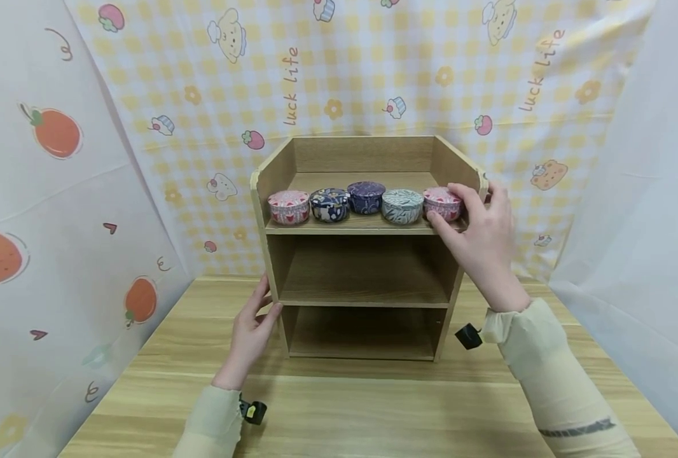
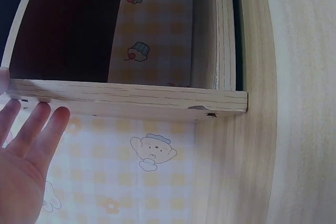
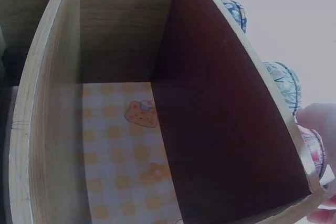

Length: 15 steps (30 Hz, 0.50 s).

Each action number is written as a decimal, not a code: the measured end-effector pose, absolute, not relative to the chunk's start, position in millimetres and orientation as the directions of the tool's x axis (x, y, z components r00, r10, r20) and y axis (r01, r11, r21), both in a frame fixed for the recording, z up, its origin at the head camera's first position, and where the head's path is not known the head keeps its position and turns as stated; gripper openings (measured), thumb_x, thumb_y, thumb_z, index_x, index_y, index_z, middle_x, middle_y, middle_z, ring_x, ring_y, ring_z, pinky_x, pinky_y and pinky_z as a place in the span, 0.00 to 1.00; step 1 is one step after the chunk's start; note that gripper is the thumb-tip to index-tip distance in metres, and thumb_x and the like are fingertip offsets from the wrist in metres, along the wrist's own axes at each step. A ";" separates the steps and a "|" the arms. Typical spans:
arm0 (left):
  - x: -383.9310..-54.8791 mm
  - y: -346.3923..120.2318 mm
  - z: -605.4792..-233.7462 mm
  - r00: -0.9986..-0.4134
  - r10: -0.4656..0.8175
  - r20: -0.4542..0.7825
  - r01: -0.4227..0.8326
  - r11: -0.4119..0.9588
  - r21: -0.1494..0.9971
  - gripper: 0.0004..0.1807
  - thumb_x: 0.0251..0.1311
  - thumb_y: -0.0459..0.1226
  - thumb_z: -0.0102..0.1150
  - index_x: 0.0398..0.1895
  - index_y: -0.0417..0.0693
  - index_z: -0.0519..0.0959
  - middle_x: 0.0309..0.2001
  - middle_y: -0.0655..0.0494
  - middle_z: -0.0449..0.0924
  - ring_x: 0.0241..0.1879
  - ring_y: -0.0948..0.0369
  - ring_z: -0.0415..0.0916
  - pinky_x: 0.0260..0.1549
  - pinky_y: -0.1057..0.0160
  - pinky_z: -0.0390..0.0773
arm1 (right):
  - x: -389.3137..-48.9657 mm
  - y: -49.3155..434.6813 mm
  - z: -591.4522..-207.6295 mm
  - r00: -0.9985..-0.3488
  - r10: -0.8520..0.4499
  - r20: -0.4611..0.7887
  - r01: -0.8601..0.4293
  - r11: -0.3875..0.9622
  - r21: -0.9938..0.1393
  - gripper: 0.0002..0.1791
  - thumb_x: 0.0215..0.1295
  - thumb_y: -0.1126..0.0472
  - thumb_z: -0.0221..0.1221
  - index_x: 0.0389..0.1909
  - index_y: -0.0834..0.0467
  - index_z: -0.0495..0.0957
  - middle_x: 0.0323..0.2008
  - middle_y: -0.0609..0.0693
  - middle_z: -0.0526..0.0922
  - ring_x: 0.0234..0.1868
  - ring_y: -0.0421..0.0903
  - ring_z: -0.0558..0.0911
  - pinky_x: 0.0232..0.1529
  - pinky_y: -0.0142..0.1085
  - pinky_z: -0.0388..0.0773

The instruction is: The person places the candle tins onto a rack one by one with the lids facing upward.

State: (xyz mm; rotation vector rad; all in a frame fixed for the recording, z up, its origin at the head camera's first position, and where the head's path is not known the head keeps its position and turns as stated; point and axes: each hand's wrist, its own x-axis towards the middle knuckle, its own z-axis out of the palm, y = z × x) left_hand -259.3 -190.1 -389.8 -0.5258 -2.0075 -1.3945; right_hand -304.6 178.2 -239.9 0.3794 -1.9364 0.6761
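Observation:
A wooden shelf unit (image 1: 364, 302) stands on the table, with a row of small round patterned tins along its top board. At the row's right end, my right hand (image 1: 484, 232) pinches a pink tin (image 1: 442, 205) between thumb and index finger, the other fingers reaching past the right side panel. Leftward from it sit a pale green leaf-patterned tin (image 1: 402, 207), a purple tin (image 1: 366, 197), a navy floral tin (image 1: 330, 205) and another pink tin (image 1: 289, 207). My left hand (image 1: 252, 327) holds the unit's left side panel (image 2: 131, 94), thumb at its front edge and fingers along the outside.
Two lower compartments of the unit open toward me, the middle board (image 1: 364, 303) between them. Wood-grain tabletop (image 1: 373, 413) extends in front and to both sides. A checked cloth (image 1: 350, 76) hangs behind, with white sheets (image 1: 642, 210) at the sides.

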 end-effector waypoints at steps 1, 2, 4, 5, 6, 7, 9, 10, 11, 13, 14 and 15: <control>-259.4 -190.3 -389.5 -0.721 -0.030 0.692 0.638 0.361 0.680 0.34 0.60 0.20 0.57 0.70 0.33 0.61 0.62 0.33 0.69 0.51 0.39 0.74 0.39 0.74 0.78 | -303.9 178.6 -240.3 -0.438 0.026 0.899 -0.542 0.790 -0.287 0.28 0.53 0.48 0.70 0.54 0.54 0.78 0.55 0.67 0.66 0.48 0.61 0.67 0.45 0.55 0.64; -259.5 -190.4 -389.1 -0.720 -0.031 0.693 0.639 0.361 0.679 0.34 0.60 0.20 0.57 0.70 0.33 0.61 0.62 0.33 0.69 0.50 0.39 0.75 0.39 0.74 0.78 | -303.1 179.0 -240.9 -0.435 0.025 0.900 -0.549 0.785 -0.287 0.29 0.53 0.48 0.70 0.55 0.53 0.78 0.55 0.68 0.66 0.48 0.61 0.67 0.45 0.55 0.64; -259.3 -191.0 -387.6 -0.716 -0.032 0.698 0.640 0.369 0.673 0.33 0.59 0.20 0.58 0.69 0.32 0.62 0.61 0.33 0.70 0.50 0.38 0.75 0.39 0.74 0.78 | -301.0 179.8 -241.9 -0.425 0.021 0.905 -0.565 0.775 -0.283 0.31 0.53 0.49 0.70 0.58 0.52 0.76 0.55 0.67 0.66 0.49 0.61 0.68 0.45 0.55 0.64; -259.0 -191.4 -386.5 -0.714 -0.032 0.699 0.641 0.372 0.672 0.33 0.59 0.20 0.58 0.69 0.32 0.62 0.61 0.33 0.70 0.50 0.39 0.75 0.39 0.74 0.78 | -299.8 180.4 -242.1 -0.418 0.019 0.908 -0.574 0.769 -0.280 0.33 0.53 0.50 0.70 0.61 0.52 0.74 0.55 0.67 0.66 0.50 0.61 0.68 0.46 0.55 0.65; -258.8 -191.9 -385.6 -0.712 -0.033 0.702 0.642 0.377 0.668 0.33 0.59 0.20 0.58 0.68 0.31 0.63 0.61 0.33 0.70 0.50 0.39 0.75 0.39 0.75 0.78 | -298.9 181.3 -242.3 -0.410 0.011 0.912 -0.582 0.767 -0.271 0.35 0.54 0.51 0.70 0.63 0.52 0.71 0.56 0.66 0.67 0.51 0.60 0.68 0.47 0.55 0.65; -258.9 -192.5 -384.8 -0.708 -0.034 0.705 0.643 0.381 0.664 0.33 0.58 0.19 0.58 0.68 0.31 0.63 0.61 0.32 0.70 0.50 0.38 0.75 0.39 0.75 0.78 | -297.9 182.1 -242.1 -0.403 0.010 0.915 -0.590 0.761 -0.268 0.37 0.54 0.51 0.70 0.65 0.52 0.68 0.56 0.66 0.67 0.52 0.60 0.69 0.48 0.55 0.66; -260.2 -194.2 -382.6 -0.694 -0.031 0.719 0.652 0.396 0.646 0.32 0.57 0.19 0.59 0.67 0.29 0.64 0.61 0.32 0.70 0.49 0.38 0.75 0.39 0.75 0.78 | -296.2 184.1 -241.4 -0.398 0.007 0.917 -0.612 0.743 -0.271 0.43 0.54 0.53 0.70 0.70 0.53 0.62 0.54 0.65 0.68 0.52 0.60 0.70 0.48 0.54 0.67; -262.5 -196.1 -383.0 -0.689 -0.034 0.724 0.654 0.401 0.641 0.32 0.57 0.19 0.59 0.67 0.30 0.65 0.61 0.32 0.70 0.49 0.38 0.75 0.38 0.74 0.78 | -295.3 185.2 -240.9 -0.405 0.008 0.914 -0.623 0.729 -0.282 0.45 0.54 0.54 0.70 0.72 0.53 0.58 0.54 0.65 0.69 0.52 0.60 0.71 0.48 0.53 0.68; -265.6 -198.9 -384.0 -0.683 -0.032 0.730 0.658 0.408 0.633 0.32 0.57 0.19 0.60 0.66 0.30 0.65 0.61 0.34 0.70 0.50 0.39 0.75 0.39 0.72 0.79 | -294.3 186.6 -240.5 -0.417 0.006 0.909 -0.632 0.717 -0.295 0.47 0.55 0.55 0.70 0.73 0.53 0.56 0.54 0.65 0.69 0.52 0.60 0.71 0.48 0.53 0.68; -272.0 -205.7 -387.1 -0.670 -0.023 0.742 0.662 0.433 0.612 0.33 0.56 0.20 0.61 0.67 0.33 0.66 0.63 0.37 0.70 0.51 0.41 0.75 0.40 0.66 0.81 | -291.9 190.3 -240.5 -0.461 0.011 0.887 -0.639 0.690 -0.340 0.50 0.54 0.56 0.70 0.74 0.51 0.53 0.53 0.65 0.69 0.50 0.59 0.71 0.46 0.51 0.67; -275.5 -209.5 -388.0 -0.660 -0.016 0.751 0.668 0.446 0.596 0.33 0.56 0.20 0.61 0.67 0.35 0.66 0.63 0.39 0.70 0.51 0.41 0.75 0.42 0.62 0.82 | -290.3 193.0 -241.1 -0.493 0.010 0.870 -0.633 0.682 -0.367 0.51 0.53 0.56 0.71 0.75 0.51 0.52 0.54 0.64 0.68 0.50 0.59 0.71 0.46 0.51 0.67; -278.8 -213.9 -389.4 -0.655 -0.005 0.756 0.668 0.465 0.581 0.34 0.56 0.21 0.62 0.68 0.37 0.66 0.64 0.41 0.70 0.52 0.42 0.75 0.44 0.57 0.81 | -288.7 196.0 -242.0 -0.528 0.006 0.849 -0.626 0.673 -0.394 0.51 0.53 0.56 0.71 0.75 0.50 0.52 0.55 0.64 0.68 0.51 0.58 0.71 0.46 0.50 0.66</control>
